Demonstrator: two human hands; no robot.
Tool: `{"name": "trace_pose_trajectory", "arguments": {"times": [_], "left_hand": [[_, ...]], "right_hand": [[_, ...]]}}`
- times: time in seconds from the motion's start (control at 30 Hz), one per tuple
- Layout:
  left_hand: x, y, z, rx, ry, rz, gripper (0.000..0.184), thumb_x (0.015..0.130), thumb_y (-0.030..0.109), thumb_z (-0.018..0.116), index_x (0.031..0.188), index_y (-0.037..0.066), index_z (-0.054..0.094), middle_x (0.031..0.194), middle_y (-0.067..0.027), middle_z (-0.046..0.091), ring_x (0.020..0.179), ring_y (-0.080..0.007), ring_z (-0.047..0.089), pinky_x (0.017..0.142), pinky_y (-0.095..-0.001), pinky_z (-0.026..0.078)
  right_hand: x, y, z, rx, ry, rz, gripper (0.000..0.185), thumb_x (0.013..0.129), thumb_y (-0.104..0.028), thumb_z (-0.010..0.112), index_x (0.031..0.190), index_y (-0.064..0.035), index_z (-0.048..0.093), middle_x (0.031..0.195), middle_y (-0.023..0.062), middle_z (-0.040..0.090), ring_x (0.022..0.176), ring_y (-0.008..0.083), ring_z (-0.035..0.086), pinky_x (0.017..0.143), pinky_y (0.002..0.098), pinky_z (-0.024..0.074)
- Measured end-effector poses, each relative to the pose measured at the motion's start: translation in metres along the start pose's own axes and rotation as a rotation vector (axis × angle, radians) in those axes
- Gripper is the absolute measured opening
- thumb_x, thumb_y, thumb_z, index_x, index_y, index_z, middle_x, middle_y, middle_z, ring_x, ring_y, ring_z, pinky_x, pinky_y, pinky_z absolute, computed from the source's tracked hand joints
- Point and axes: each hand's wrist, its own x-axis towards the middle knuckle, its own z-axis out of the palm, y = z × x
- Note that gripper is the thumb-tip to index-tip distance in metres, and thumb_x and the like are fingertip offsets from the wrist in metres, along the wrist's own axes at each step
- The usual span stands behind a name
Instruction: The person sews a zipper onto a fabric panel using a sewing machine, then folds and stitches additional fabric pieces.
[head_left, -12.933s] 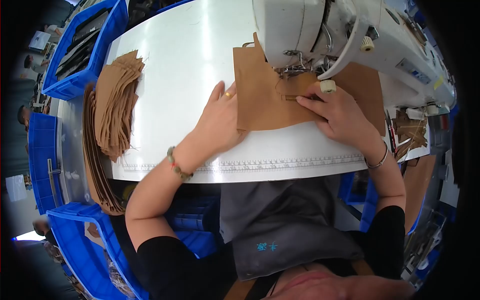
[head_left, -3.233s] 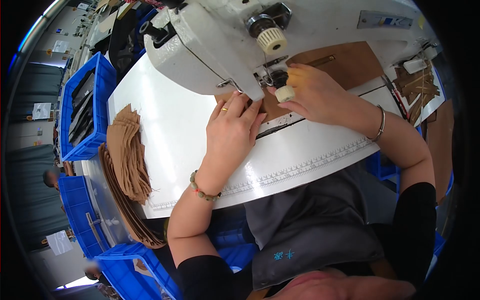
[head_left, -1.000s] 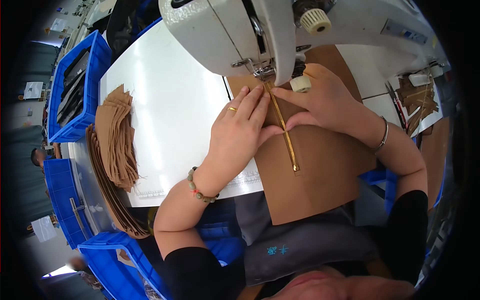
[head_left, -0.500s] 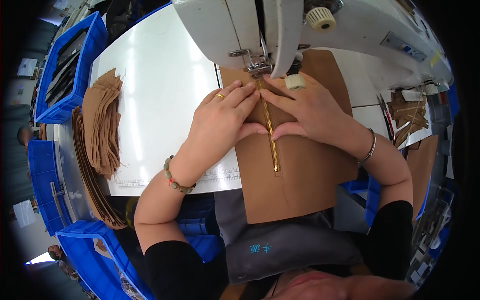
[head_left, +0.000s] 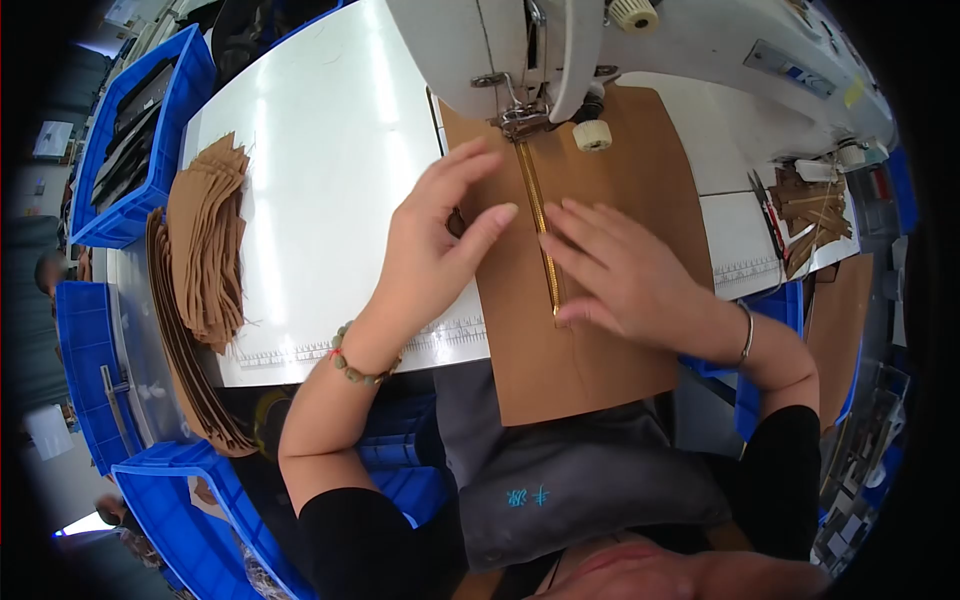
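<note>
A brown leather-like panel [head_left: 600,375] lies under the head of a white sewing machine [head_left: 455,60], its near end hanging past the table edge. A gold-toothed zipper [head_left: 536,205] runs down a slot in the panel, its far end at the presser foot [head_left: 522,122]. My left hand [head_left: 440,225] is raised over the panel's left edge, thumb and fingers apart, holding nothing. My right hand [head_left: 625,270] rests on the panel just right of the zipper, fingers stretched out and the thumb near the zipper's lower end.
Stacked brown pieces [head_left: 208,245] lie on the left of the white table [head_left: 320,160]. Blue bins [head_left: 185,150] stand along the left side. At the right are scissors [head_left: 768,215] and brown scraps [head_left: 812,205]. A printed ruler [head_left: 290,355] follows the front edge.
My left hand has lifted off the panel and moved left, its fingers opening. My right hand has slid down along the zipper toward me. The panel has shifted slightly away from me.
</note>
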Motion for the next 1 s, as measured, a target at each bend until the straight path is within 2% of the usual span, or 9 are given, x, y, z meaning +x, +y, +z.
{"name": "trace_pose_trajectory", "arguments": {"times": [0.03,0.13,0.23,0.33,0.37,0.43,0.53,0.73,1.0], "left_hand": [[-0.008,0.005,0.0,-0.001,0.004,0.002,0.049,0.097,0.02,0.072,0.141,0.003,0.06,0.15,-0.014,0.057,0.139,-0.0277,0.054,0.109,-0.0397,0.048],[-0.036,0.027,-0.003,-0.718,0.17,-0.461,0.061,0.105,0.015,0.057,0.158,-0.002,0.035,0.162,-0.0182,0.039,0.147,-0.0289,0.042,0.112,-0.0441,0.046],[-0.068,0.039,-0.009,-1.006,0.173,-0.607,0.061,0.104,0.014,0.056,0.158,-0.002,0.035,0.163,-0.0176,0.036,0.145,-0.029,0.045,0.11,-0.0452,0.049],[-0.095,0.035,-0.012,-1.199,-0.042,-0.681,0.056,0.105,0.006,0.05,0.158,-0.002,0.034,0.154,-0.0165,0.048,0.138,-0.0263,0.052,0.099,-0.0411,0.057],[-0.103,0.035,-0.011,-1.252,-0.228,-0.714,0.055,0.105,0.005,0.049,0.157,-0.002,0.035,0.151,-0.0154,0.051,0.135,-0.024,0.056,0.094,-0.0394,0.06],[-0.115,0.041,-0.002,-1.262,-0.233,-0.76,0.045,0.103,0.002,0.051,0.148,0.001,0.05,0.138,-0.0129,0.062,0.126,-0.0191,0.062,0.087,-0.0359,0.061],[-0.115,0.047,0.012,-0.096,-0.101,-0.052,0.029,0.093,0.001,0.067,0.122,0.003,0.07,0.12,-0.0101,0.07,0.105,-0.0264,0.066,0.08,-0.0355,0.057],[-0.096,0.041,0.038,0.259,0.086,0.185,0.033,0.08,0.002,0.072,0.113,0.005,0.073,0.112,-0.0043,0.07,0.09,-0.0237,0.061,0.078,-0.0354,0.053],[-0.095,0.028,0.045,0.421,0.18,0.237,0.03,0.073,0.006,0.074,0.103,0.007,0.076,0.106,-0.0006,0.069,0.088,-0.0192,0.06,0.069,-0.0335,0.048]], "right_hand": [[-0.01,-0.015,-0.003,-0.004,-0.001,-0.003,0.077,0.086,-0.047,0.074,0.138,0.0065,0.056,0.147,0.0269,0.051,0.137,0.0431,0.05,0.113,0.0531,0.0429],[-0.033,-0.054,-0.008,0.184,-0.045,0.013,0.084,0.084,-0.048,0.075,0.14,0.0104,0.053,0.152,0.0301,0.047,0.141,0.0449,0.047,0.115,0.0541,0.0414],[-0.04,-0.071,-0.006,0.054,-0.172,0.02,0.08,0.085,-0.039,0.076,0.14,0.0138,0.051,0.152,0.0327,0.046,0.142,0.0475,0.045,0.116,0.0544,0.0404],[-0.046,-0.073,0.006,-0.158,-0.104,0.021,0.066,0.086,-0.02,0.075,0.14,0.0113,0.053,0.15,0.0309,0.049,0.142,0.0466,0.047,0.118,0.0532,0.0398],[-0.048,-0.071,0.004,0.053,-0.059,0.038,0.062,0.084,-0.011,0.072,0.141,0.0096,0.054,0.15,0.0286,0.051,0.143,0.0445,0.047,0.118,0.0523,0.0397],[-0.05,-0.064,0.001,0.266,-0.028,0.049,0.06,0.083,-0.002,0.069,0.141,0.0079,0.056,0.15,0.0264,0.053,0.143,0.0424,0.048,0.119,0.0515,0.0395],[-0.057,-0.054,-0.002,0.578,0.016,0.154,0.055,0.085,0.003,0.061,0.14,0.0035,0.06,0.15,0.02,0.057,0.144,0.0349,0.05,0.122,0.0498,0.0349],[-0.061,-0.053,-0.001,0.707,0.102,0.221,0.043,0.097,-0.006,0.048,0.136,0.0029,0.064,0.147,0.0211,0.06,0.142,0.035,0.053,0.122,0.0473,0.0326],[-0.06,-0.054,0.002,0.682,0.116,0.222,0.042,0.098,-0.009,0.05,0.136,0.0016,0.065,0.146,0.0209,0.061,0.14,0.036,0.054,0.122,0.0477,0.0332]]}}
